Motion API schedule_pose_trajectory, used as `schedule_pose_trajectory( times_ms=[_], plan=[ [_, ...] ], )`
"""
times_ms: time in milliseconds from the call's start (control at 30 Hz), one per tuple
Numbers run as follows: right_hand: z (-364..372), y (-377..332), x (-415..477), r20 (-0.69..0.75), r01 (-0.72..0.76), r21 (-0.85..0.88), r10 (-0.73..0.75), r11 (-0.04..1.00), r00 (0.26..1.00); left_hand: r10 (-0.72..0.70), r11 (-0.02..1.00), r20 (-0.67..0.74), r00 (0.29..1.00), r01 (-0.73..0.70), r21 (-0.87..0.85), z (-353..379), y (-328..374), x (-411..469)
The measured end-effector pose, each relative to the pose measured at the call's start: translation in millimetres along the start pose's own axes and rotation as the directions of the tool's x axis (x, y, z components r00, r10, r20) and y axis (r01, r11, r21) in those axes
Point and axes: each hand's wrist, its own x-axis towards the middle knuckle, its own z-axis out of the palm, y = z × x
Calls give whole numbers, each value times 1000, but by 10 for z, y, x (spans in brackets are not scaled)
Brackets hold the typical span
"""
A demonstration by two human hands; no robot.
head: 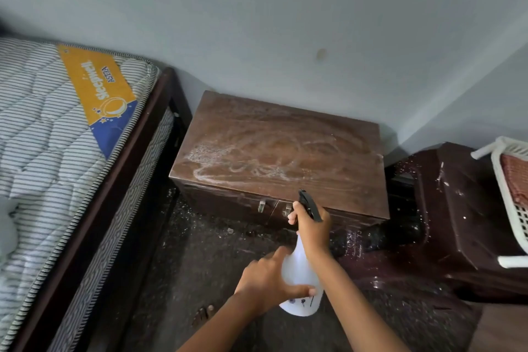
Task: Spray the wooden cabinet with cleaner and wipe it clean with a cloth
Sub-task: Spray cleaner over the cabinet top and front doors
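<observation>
Bedroom corner, dusty floor underfoot. Gripping spray bottle (pixel 300 274): right hand (pixel 310 224) closed round its trigger neck, left hand (pixel 268 280) steadying its body. Aiming ahead at wooden cabinet (pixel 280 151), top already showing white cleaner streaks. Wiping seemingly remaining; no cloth showing.

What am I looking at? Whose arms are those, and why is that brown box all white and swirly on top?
The picture comes from a camera worn on a person's head, so you look down at their own arms. The right hand grips the neck of a white spray bottle, fingers by its black trigger. The left hand steadies the bottle lower down. The brown box is a low wooden cabinet. The white swirls look like cleaner lying on its top. A mattress is to the left, a white basket to the right. No cloth shows.
</observation>
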Motion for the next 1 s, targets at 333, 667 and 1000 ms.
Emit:
schedule_pose_trajectory(
  times_ms=[333, 667, 1000],
  plan=[
    [-571, 269, 54, -285, -13, 151, 56, 988, 957, 118, 990, 132, 984, -127, 62, 200, 288, 109],
    [-419, 384, -132, -204, 111, 16, -106, 994, 973, 155, 988, 130, 979, -153, -28, 326, 39, 115],
    [268, 826, -588, -10, 256, -157, -261, 954, 965, 91, 990, 71, 993, -82, -117, 434, -859, -106]
  ],
)
